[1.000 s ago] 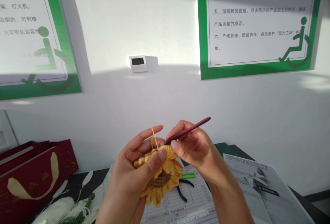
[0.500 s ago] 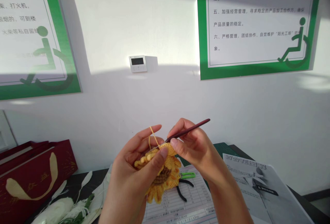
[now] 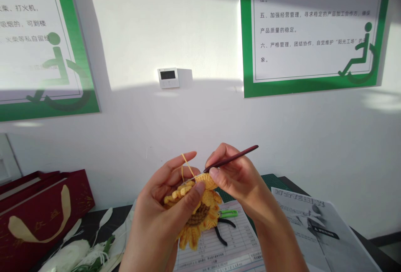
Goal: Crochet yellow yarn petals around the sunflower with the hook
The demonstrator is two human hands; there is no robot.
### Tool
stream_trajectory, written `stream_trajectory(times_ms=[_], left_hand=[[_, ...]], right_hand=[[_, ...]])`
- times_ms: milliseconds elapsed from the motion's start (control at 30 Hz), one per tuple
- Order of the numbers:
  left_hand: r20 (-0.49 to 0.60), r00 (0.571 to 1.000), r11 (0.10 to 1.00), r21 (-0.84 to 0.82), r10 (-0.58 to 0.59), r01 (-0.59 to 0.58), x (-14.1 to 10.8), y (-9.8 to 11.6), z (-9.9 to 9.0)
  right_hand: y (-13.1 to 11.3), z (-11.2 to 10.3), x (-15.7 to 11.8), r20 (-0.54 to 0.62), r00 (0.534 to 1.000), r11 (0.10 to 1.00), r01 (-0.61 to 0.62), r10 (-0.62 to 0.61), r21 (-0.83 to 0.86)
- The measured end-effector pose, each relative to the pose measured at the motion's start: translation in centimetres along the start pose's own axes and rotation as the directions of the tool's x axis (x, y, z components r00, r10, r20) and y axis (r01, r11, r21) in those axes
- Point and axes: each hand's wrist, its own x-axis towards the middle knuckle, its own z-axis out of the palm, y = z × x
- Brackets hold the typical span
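Observation:
Between my hands is a crocheted sunflower (image 3: 194,238) with yellow petals and a brown centre. My left hand (image 3: 171,197) is closed on it, thumb pressed on the petals, while the index finger reaches up with yellow yarn (image 3: 188,164) looped over it. In my right hand (image 3: 233,176), a crochet hook (image 3: 233,158) with a dark red handle is pinched between thumb and fingers. Its thin metal shaft points left to the flower's upper edge, beside the yarn. The fingers partly cover the stitches at the hook's tip.
Black-handled pliers (image 3: 222,235) and a bright green clip-like item (image 3: 228,213) lie on a printed form (image 3: 219,255). A picture sheet (image 3: 319,226) is at right, over a green mat (image 3: 272,181). Dark red gift bags (image 3: 46,217) and white yarn (image 3: 70,255) are at left.
My right hand and the hook have shifted slightly right, showing a little more of the metal shaft. My left hand still grips the sunflower.

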Motion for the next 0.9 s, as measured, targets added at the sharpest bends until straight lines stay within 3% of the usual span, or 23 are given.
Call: stream_trajectory(times_ms=[200, 400, 900], left_hand=[[-0.011, 1.0, 1.0, 0.013, 0.009, -0.009, 0.09, -0.12, 0.05], [-0.036, 0.996, 0.996, 0.037, 0.078, -0.077, -0.04, -0.24, 0.26], [-0.039, 0.999, 0.999, 0.05, 0.007, -0.005, -0.07, -0.11, 0.23]], right_hand=[[-0.47, -0.1, 0.18, 0.023, 1.0, 0.999, 0.003, -0.002, -0.039], [-0.63, 0.28, 0.12, -0.025, 0.999, 0.995, 0.023, -0.026, -0.099], [0.01, 0.47, 0.11, -0.071, 0.997, 1.0, -0.012, 0.011, -0.013]])
